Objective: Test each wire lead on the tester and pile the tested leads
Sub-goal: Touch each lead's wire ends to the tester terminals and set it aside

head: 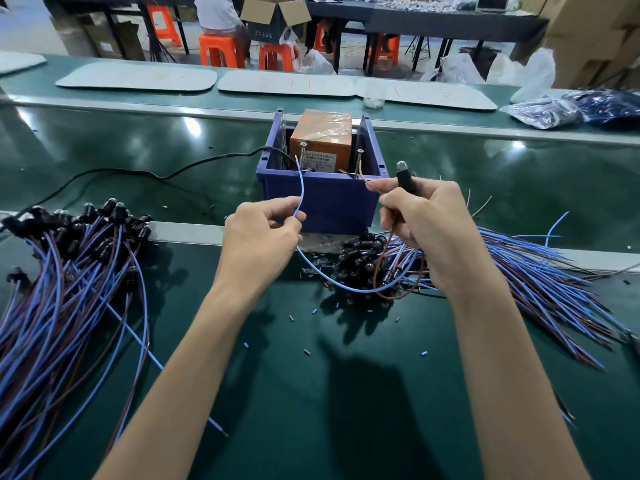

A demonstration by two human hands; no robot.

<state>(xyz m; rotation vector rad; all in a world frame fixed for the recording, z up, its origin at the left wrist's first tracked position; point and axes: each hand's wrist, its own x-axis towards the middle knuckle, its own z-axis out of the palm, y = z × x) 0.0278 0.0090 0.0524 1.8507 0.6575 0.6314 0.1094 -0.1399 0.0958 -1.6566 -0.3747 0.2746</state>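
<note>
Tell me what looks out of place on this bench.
Small blue and brown insulation scraps lie scattered over the green mat, like uncleared stripping debris. One blue lead strays out of the left pile across the mat. Nothing looks damaged.

glossy green belt (104,147), blue plastic bin (322,202)

My left forearm (194,358) and right forearm (502,375) are bare along their whole visible length, slim and smooth. My left hand (263,233) and right hand (429,226) are bare as well, skin showing on fingers, knuckles and wrists.
</note>
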